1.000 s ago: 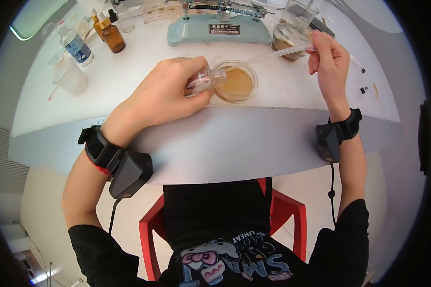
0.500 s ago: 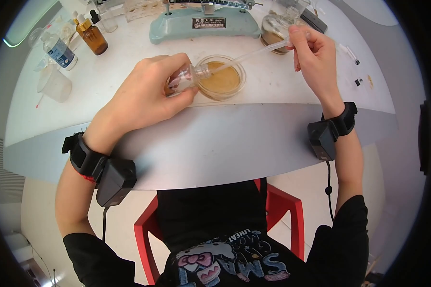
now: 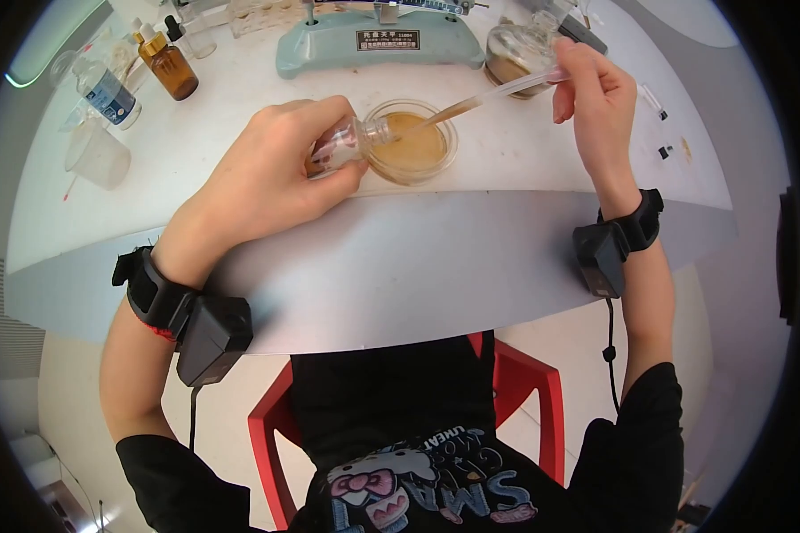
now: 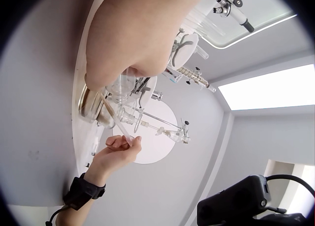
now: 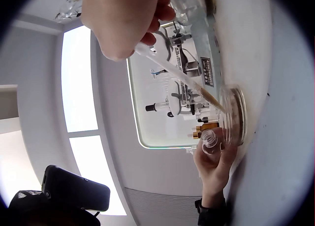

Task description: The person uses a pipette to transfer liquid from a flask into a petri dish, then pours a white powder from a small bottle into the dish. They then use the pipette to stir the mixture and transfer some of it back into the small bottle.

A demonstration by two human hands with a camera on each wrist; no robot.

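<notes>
A: From the head view, what do the hands hold?
B: The left hand (image 3: 280, 169) curls round a small glass bottle (image 3: 351, 140), tipped toward the petri dish (image 3: 413, 142). The right hand (image 3: 596, 98) pinches a plastic pipette (image 3: 489, 96).

A: And the right wrist view?
B: The pipette (image 5: 182, 78) slants from the fingertips (image 5: 152, 36) down into the dish (image 5: 235, 115), with brown liquid at its tip.

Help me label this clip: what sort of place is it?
Probably a school or teaching lab bench: a beam balance, amber dropper bottles, and a petri dish of brownish liquid being drawn up with a pipette.
</notes>
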